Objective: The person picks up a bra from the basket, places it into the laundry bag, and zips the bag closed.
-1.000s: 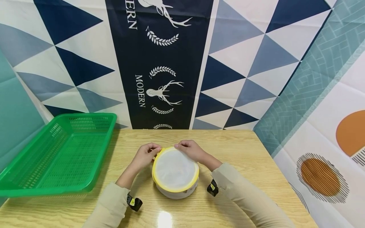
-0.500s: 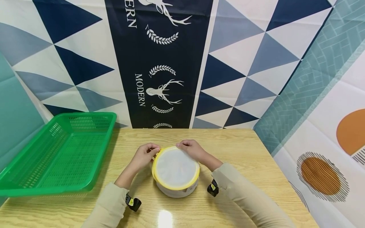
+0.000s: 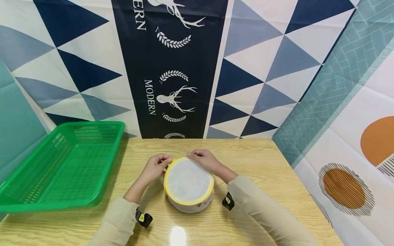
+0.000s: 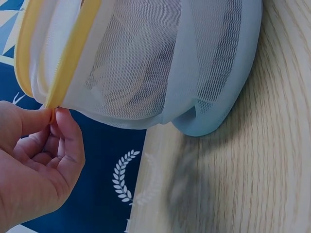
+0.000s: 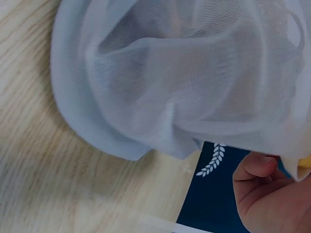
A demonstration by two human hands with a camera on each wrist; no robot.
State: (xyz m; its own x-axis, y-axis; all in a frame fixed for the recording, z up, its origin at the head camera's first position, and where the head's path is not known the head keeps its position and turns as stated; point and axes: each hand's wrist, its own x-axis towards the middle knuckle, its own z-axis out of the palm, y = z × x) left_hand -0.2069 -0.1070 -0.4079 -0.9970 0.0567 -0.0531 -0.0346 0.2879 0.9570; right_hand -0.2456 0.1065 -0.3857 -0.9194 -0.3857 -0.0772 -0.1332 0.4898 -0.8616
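A round white mesh laundry bag (image 3: 189, 181) with yellow zipper trim stands on the wooden table, its flat top facing up. At the far left of its rim, my left hand (image 3: 155, 167) pinches the end of the yellow zipper (image 4: 73, 53) between thumb and forefinger; a bit of orange shows there. In the left wrist view the zipper is parted, with a gap between its two yellow edges. My right hand (image 3: 205, 160) grips the far right rim, fingers (image 5: 260, 167) curled by the yellow trim. Through the mesh side (image 4: 136, 63) some folds show.
A green plastic basket (image 3: 118, 150) with perforated walls stands at the left of the table (image 3: 252, 164). Patterned cloth (image 3: 172, 68) hangs along the back and the right side. A black wrist camera (image 3: 144, 218) sits under each forearm.
Both hands keep their places at the bag's rim. The bag's top shifts very slightly, along with a small shift of the whole view.
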